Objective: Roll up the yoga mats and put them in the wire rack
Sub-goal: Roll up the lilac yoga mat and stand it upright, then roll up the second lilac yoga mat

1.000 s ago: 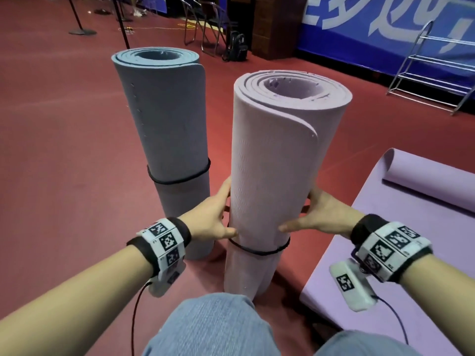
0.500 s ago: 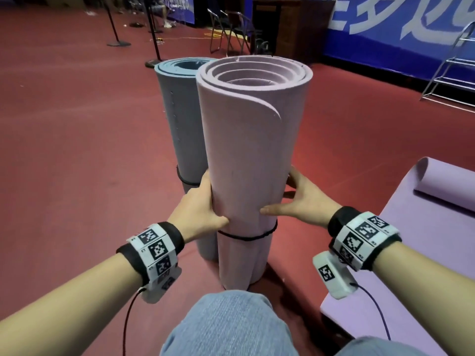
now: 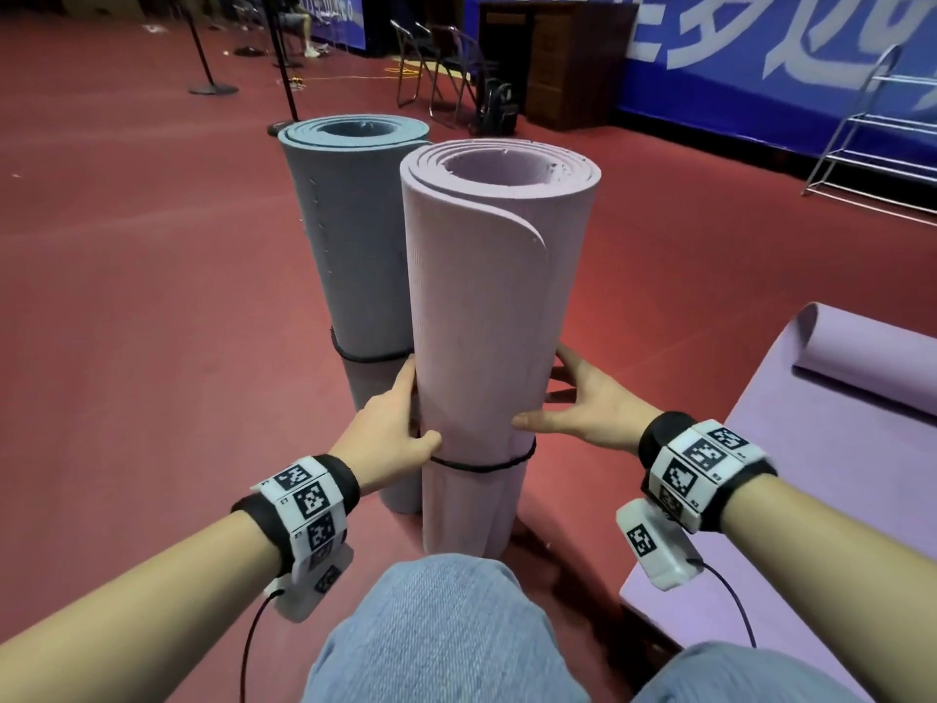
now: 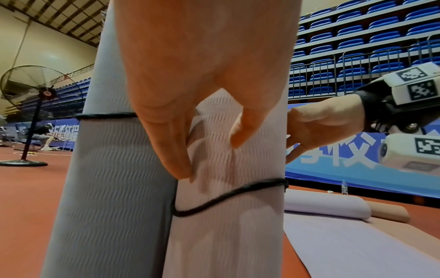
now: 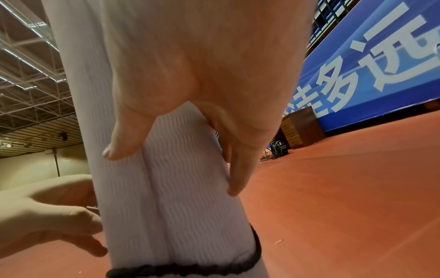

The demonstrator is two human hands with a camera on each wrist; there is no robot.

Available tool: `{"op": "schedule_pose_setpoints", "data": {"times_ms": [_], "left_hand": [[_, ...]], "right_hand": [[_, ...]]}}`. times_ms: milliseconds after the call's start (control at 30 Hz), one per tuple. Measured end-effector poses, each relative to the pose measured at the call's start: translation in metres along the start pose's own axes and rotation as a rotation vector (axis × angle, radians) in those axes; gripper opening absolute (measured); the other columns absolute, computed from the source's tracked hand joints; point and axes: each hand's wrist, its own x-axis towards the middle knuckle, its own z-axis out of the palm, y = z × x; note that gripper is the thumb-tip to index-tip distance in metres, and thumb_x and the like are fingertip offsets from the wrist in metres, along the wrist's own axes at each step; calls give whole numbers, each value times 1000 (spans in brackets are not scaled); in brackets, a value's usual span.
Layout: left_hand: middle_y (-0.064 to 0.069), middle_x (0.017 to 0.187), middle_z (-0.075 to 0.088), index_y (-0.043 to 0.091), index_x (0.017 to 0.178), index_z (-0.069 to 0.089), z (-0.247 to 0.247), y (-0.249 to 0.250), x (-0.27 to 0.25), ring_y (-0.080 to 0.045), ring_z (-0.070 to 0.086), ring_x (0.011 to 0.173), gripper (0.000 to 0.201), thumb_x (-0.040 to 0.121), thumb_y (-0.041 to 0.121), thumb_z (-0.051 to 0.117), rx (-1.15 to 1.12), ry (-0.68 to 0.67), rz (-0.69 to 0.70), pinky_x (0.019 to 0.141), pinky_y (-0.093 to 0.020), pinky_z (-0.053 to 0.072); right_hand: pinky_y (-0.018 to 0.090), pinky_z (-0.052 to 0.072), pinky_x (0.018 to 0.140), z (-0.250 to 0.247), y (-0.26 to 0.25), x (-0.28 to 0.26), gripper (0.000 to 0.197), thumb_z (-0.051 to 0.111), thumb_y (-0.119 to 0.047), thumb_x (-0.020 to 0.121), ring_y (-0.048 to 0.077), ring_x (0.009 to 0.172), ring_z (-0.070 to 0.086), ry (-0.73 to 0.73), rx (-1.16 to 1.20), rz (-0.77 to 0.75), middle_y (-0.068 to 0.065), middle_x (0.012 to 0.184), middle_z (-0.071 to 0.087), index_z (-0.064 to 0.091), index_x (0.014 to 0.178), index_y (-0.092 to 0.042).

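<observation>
A rolled pink mat (image 3: pixel 487 296) stands upright on the red floor, tied low down with a black band (image 3: pixel 481 466). My left hand (image 3: pixel 405 423) grips its left side just above the band, thumb in front. My right hand (image 3: pixel 578 408) grips the right side at the same height, fingers spread round the back. The left wrist view shows my left hand (image 4: pixel 209 150) pressing into the pink mat (image 4: pixel 226 216). The right wrist view shows my right hand (image 5: pixel 171 169) clasping it. A rolled grey-blue mat (image 3: pixel 355 235), also banded, stands close behind on the left. The wire rack (image 3: pixel 872 139) stands far right by the wall.
A purple mat (image 3: pixel 821 449) lies flat on the floor at my right, its far end curled. My knees in jeans (image 3: pixel 441 631) are just below the pink mat. Chairs (image 3: pixel 441 68), a wooden cabinet (image 3: pixel 563 63) and pole stands (image 3: pixel 213 88) line the far side.
The pink mat has been brought left from its tilted spot and now stands upright close beside the grey-blue mat. Both hands have kept their hold just above the band.
</observation>
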Motion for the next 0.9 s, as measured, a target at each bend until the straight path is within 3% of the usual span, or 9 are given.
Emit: {"op": "schedule_pose_setpoints", "data": {"times_ms": [100,167,200,267,333,400,533,667,900], "left_hand": [[-8,99,72,22,150,33,-1,1,-4,-27,68,86,73,83,31,61,172,41,-148,73,-35,53],[-10,92,71,17,103,66,1,4,-13,-34,65,86,32,84,42,58,370,65,-228,70,-33,50],[-10,80,69,16,77,64,6,5,-18,-35,64,78,29,84,44,56,435,23,-210,64,-32,47],[-8,65,63,11,61,55,18,6,-29,-33,63,69,40,85,43,54,514,-155,-71,58,-31,45],[-5,76,70,15,73,62,32,11,-35,-26,66,75,34,92,42,54,495,-350,125,65,-29,47],[-1,105,74,18,106,68,50,21,-33,-17,67,94,29,96,42,56,380,-502,268,80,-26,49],[-4,148,51,19,150,39,93,55,-13,-16,50,133,60,98,43,53,226,-550,449,111,-28,37],[-7,162,29,14,158,20,143,96,9,-18,28,148,71,99,36,54,170,-478,594,119,-24,18],[-14,166,11,11,159,7,241,131,9,-27,3,155,81,99,40,52,370,-562,796,125,-38,13]], "right_hand": [[36,49,103,-6,4,-6,125,84,-71,54,6,128,52,-7,-72,42,-13,148,45,20,155,-33],[37,49,103,-11,4,-15,126,82,-73,55,10,126,53,8,-139,92,-6,152,41,17,156,-33],[37,48,103,-14,4,-21,119,81,-68,61,12,125,54,16,-172,115,-4,151,42,19,156,-30],[36,47,104,-19,5,-36,97,78,-54,75,17,122,56,38,-237,159,0,147,46,27,153,-28],[35,44,105,-24,9,-51,83,74,-50,82,19,125,55,69,-310,209,2,146,48,34,150,-27],[35,41,108,-29,18,-68,76,71,-50,84,19,130,51,90,-385,267,2,147,48,38,148,-25],[33,33,113,-44,37,-113,69,66,-51,88,18,136,43,120,-530,381,0,149,47,41,146,-22],[31,27,114,-62,64,-174,64,64,-45,92,20,140,37,215,-599,530,2,150,44,42,146,-19],[28,23,114,-84,118,-283,62,63,-41,93,22,141,35,361,-612,726,4,151,43,43,146,-16]]}}
